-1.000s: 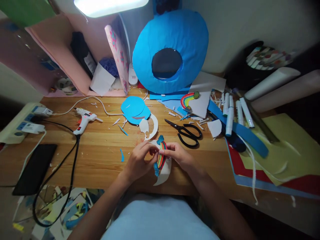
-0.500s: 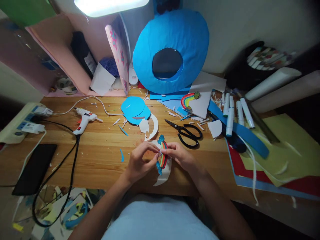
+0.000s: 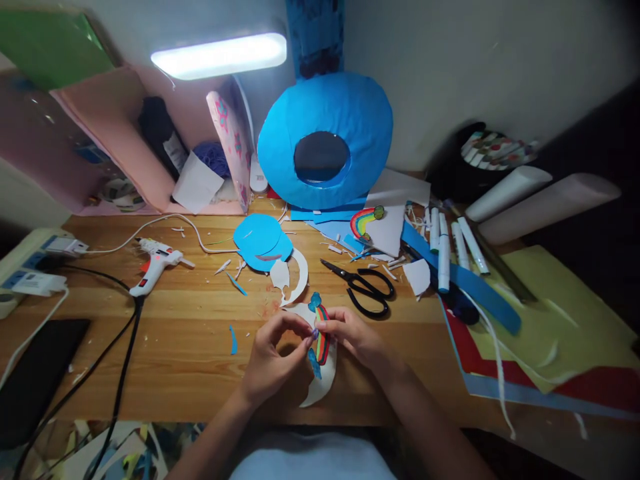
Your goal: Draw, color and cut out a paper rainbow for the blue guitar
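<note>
Near the table's front edge, a small paper rainbow (image 3: 324,340) with blue clouds at its ends stands on edge between my hands. My right hand (image 3: 353,333) pinches its upper part from the right. My left hand (image 3: 283,350) has thumb and fingertips pressed together at the rainbow's left side, on a small purple piece (image 3: 315,334). Beneath them lies a white curved paper (image 3: 320,390). Black scissors (image 3: 370,287) rest just beyond my right hand, and blue paper discs (image 3: 260,240) lie farther back.
A large blue ring (image 3: 370,127) stands at the back. To the left are a glue gun (image 3: 155,263), cables and a black phone (image 3: 45,373). Markers (image 3: 443,253), colored paper sheets (image 3: 540,287) and another rainbow (image 3: 360,223) are on the right. A lamp (image 3: 220,57) shines above.
The camera view has tilted upward, so the table sits lower in the picture. Both hands remain at the rainbow, and the purple piece at my left fingertips now shows more clearly.
</note>
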Motion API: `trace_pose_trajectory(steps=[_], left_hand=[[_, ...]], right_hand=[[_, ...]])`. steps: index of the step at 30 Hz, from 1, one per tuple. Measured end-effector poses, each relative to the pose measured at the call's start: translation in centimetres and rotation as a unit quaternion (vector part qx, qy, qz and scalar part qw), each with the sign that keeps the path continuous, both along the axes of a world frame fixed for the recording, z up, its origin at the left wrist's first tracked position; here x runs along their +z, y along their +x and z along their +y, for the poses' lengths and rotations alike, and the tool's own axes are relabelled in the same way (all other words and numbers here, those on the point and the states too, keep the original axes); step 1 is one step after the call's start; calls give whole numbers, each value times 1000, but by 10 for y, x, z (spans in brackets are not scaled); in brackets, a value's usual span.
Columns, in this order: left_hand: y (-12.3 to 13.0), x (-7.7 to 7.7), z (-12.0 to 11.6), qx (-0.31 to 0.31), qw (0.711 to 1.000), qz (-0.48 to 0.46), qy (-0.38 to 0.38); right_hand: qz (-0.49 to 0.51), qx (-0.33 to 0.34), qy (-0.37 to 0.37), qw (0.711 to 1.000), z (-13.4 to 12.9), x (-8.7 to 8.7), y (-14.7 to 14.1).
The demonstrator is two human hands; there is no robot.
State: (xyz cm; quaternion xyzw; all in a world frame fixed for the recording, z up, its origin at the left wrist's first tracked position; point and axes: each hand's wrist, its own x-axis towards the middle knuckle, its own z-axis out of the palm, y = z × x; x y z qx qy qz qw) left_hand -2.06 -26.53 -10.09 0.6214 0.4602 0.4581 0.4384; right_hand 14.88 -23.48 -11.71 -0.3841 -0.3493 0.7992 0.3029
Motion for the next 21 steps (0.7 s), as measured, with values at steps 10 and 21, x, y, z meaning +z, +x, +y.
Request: trace_pose_trajectory(steps=[10,21], left_hand=[[-1,1,0,-12,999,21,43],[-8,-1,6,-25,982,80,170]], right_hand=[[4,14,-4,1000,0,-1,1],[-6,15,2,1000,0,2,3]])
